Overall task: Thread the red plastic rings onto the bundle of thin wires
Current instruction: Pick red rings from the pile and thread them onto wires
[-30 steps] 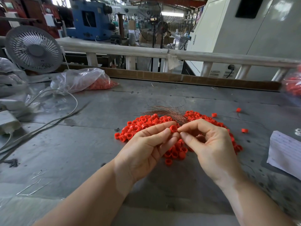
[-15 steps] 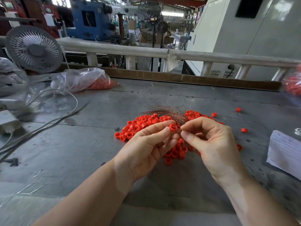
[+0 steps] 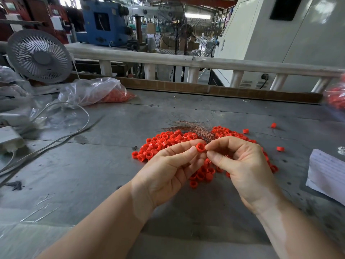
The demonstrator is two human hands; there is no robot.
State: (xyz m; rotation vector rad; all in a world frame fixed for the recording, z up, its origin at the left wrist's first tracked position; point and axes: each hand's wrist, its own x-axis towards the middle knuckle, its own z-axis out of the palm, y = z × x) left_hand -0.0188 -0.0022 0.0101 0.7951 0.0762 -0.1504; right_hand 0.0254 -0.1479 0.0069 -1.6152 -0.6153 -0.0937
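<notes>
A heap of red plastic rings (image 3: 168,142) lies on the grey table (image 3: 93,165). A bundle of thin copper-coloured wires (image 3: 194,128) fans out to the left above the heap. My left hand (image 3: 168,169) pinches one red ring (image 3: 200,147) between thumb and forefinger, its opening facing me. My right hand (image 3: 240,165) pinches the near end of the wire bundle, its fingertips touching the ring's right side. The wire ends inside my right fingers are hidden.
A clear bag with red rings (image 3: 97,93) and a small grey fan (image 3: 39,57) stand at the back left. White cables (image 3: 61,135) cross the left side. Paper (image 3: 328,171) lies at the right edge. Stray rings (image 3: 273,125) lie at the right.
My left hand has turned the ring up so that its opening shows. Both hands have stayed over the heap, and the right fingertips have stayed close to the ring.
</notes>
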